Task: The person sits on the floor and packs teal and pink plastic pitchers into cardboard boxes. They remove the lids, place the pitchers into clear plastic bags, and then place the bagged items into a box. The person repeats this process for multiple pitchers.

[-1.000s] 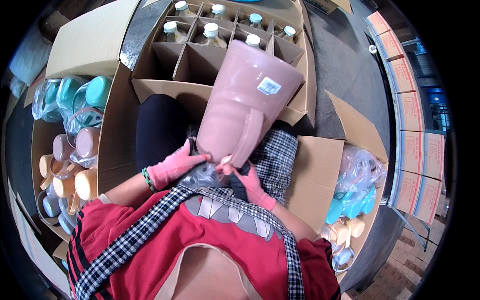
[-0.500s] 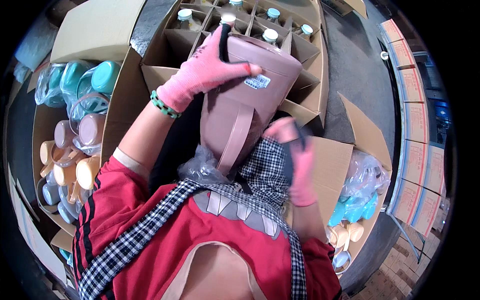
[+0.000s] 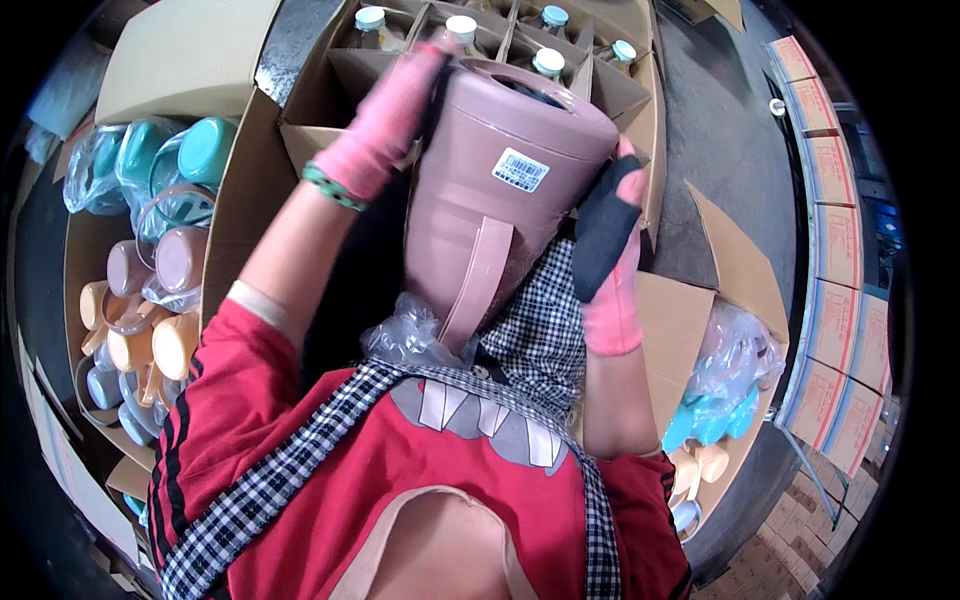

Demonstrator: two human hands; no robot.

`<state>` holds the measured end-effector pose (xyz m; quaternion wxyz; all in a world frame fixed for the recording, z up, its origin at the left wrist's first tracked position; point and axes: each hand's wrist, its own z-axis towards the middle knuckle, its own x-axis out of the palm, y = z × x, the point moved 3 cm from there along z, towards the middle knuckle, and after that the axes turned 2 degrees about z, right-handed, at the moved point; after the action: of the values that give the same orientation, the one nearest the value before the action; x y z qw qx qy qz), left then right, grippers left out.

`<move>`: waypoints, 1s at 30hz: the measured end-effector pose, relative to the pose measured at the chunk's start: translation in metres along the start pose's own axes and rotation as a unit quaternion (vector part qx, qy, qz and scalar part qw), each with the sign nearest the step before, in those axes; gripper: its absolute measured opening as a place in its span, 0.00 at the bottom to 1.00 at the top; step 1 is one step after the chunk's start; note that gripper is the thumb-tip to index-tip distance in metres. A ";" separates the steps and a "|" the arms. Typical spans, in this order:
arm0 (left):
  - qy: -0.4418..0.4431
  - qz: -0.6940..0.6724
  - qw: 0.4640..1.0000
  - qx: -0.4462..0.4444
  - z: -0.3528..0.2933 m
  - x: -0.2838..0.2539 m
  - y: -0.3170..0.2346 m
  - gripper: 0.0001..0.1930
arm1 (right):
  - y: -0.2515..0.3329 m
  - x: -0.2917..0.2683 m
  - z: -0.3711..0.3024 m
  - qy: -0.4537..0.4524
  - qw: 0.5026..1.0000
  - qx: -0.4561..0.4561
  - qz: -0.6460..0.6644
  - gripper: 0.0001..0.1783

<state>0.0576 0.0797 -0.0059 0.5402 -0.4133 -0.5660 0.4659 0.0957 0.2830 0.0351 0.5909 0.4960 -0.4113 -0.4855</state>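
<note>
Brown cardboard surrounds us: a divided carton (image 3: 307, 145) at twelve o'clock holds bottles (image 3: 548, 66) with white and pale blue caps, and the mauve jug (image 3: 470, 180) hides some of its compartments. At nine o'clock an open box (image 3: 236, 200) holds teal, mauve and peach plastic pieces (image 3: 182, 258); at four another box (image 3: 678, 325) holds turquoise and peach ones with crumpled clear film (image 3: 740, 345).

At the dial's centre, the jug leans over our lap (image 3: 545, 330), its upper end toward twelve. It is glossy, with a long handle (image 3: 478, 285) toward six and a white barcode label (image 3: 520, 170) above that; clear plastic (image 3: 408, 335) bunches beside its base at seven. Our gloved left hand (image 3: 395, 110) is at the rim toward ten, and our gloved right hand (image 3: 612, 232) lies against the side at three, its fingers close together. The left fingers are blurred, so we cannot tell whether either hand pinches the rim.

Dark grey floor (image 3: 700, 130) shows at two o'clock, and further out, at three, stand stacked cartons (image 3: 835, 265) with red and blue printing.
</note>
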 end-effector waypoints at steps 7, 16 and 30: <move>0.011 0.378 0.910 0.172 -0.040 0.041 -0.039 0.34 | -0.064 -0.060 0.052 -0.150 0.955 0.204 0.156 0.39; 0.148 0.445 0.814 0.342 -0.083 0.095 -0.079 0.35 | -0.036 -0.054 0.041 -0.068 0.940 0.253 0.217 0.35; -0.247 0.118 0.924 0.269 -0.027 0.085 -0.057 0.17 | -0.014 -0.024 0.035 -0.037 0.991 0.085 0.094 0.31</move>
<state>0.0805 0.1518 0.0686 0.4152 -0.1882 -0.4821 0.7481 0.0553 0.2992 0.0270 0.5737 0.4854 -0.5177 -0.4091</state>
